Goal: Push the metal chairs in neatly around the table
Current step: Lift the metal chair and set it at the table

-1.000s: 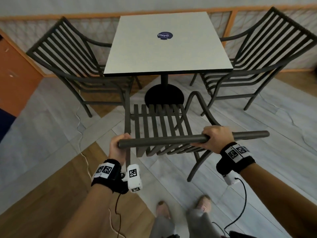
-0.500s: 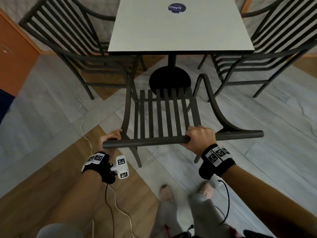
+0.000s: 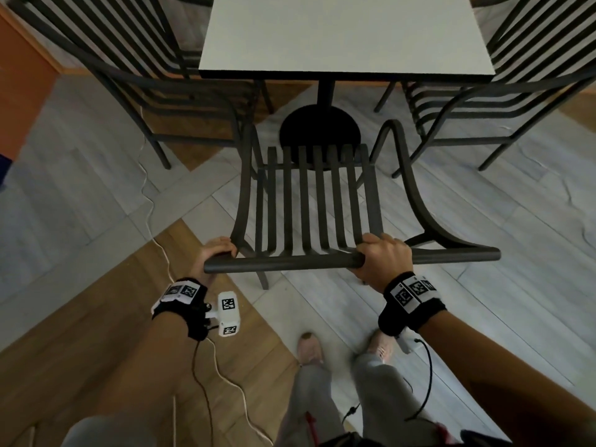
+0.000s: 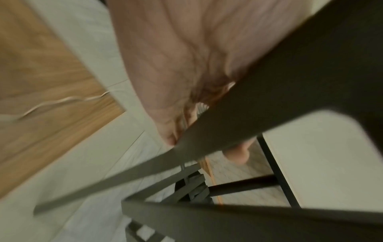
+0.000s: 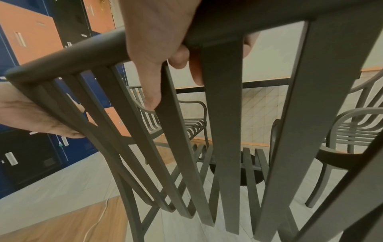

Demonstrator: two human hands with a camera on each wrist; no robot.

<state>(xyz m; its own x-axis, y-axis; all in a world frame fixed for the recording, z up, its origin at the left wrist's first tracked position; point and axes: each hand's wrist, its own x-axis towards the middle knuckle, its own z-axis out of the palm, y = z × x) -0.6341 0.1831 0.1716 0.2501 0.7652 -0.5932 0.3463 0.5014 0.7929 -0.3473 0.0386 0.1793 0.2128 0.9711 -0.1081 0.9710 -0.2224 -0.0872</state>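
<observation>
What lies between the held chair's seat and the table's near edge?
Head view: only floor and the table's black base; the chair is not under it.

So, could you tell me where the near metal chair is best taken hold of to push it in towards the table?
Grip the near chair's top rail from behind, palms over it, one hand towards each end, as the left hand and right hand do now. The rail is a round horizontal bar, and the backrest faces away from the table, so a two-handed push should run straight.
</observation>
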